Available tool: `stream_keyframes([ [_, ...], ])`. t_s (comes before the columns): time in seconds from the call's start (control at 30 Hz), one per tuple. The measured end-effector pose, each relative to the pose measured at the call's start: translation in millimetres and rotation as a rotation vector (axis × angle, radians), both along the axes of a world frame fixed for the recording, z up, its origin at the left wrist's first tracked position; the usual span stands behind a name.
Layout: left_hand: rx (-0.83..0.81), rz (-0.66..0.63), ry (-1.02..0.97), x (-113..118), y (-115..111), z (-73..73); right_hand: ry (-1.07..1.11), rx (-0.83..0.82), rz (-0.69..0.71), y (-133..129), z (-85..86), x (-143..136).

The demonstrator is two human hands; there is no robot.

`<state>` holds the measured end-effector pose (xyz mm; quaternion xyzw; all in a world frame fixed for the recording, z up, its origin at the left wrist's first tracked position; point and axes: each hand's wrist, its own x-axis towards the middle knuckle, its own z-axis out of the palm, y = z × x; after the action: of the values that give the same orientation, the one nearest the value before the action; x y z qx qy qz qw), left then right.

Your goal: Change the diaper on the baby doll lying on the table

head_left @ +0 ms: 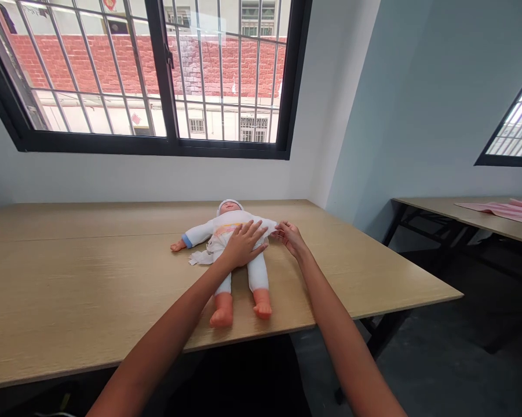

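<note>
A baby doll point(219, 231) in a white outfit and white cap lies on its back on the wooden table point(91, 289), feet towards me. My left hand point(245, 243) rests over the doll's belly with its fingers spread. At the doll's arm on the right side, my right hand point(289, 238) has its fingers bent and closed at the white sleeve point(267, 226); the doll's hand there is hidden. The other sleeve ends in a blue cuff point(191, 238). A loose strip of white cloth point(201, 257) lies beside the doll's hip.
Behind the table is a wall with a barred, dark-framed window point(169, 75). To the right stands a second table point(443, 211) with a pink striped cloth point(508, 211) on it. The near table's corner juts out at the right.
</note>
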<state>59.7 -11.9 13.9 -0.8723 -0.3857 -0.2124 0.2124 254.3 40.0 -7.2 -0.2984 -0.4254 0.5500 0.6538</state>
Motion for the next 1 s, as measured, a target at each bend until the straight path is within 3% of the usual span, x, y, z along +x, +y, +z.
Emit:
stream_keyframes([
  [0.13, -0.009, -0.041, 0.07, 3.2, 1.5, 2.0, -0.012, 0.04, 0.041, -1.8, 0.6, -1.2],
  [0.4, -0.013, 0.013, 0.095, 12.1, 10.3, 1.9, 0.008, 0.036, 0.025, -3.2, 1.1, -3.2],
  [0.7, -0.027, 0.058, 0.085, 25.9, 19.6, 15.3, -0.009, 0.025, 0.04, -7.6, 3.7, -4.4],
  [1.0, -0.264, 0.158, -0.122, 30.4, 36.3, 30.8, 0.007, 0.015, -0.007, -4.0, 2.3, -3.5],
])
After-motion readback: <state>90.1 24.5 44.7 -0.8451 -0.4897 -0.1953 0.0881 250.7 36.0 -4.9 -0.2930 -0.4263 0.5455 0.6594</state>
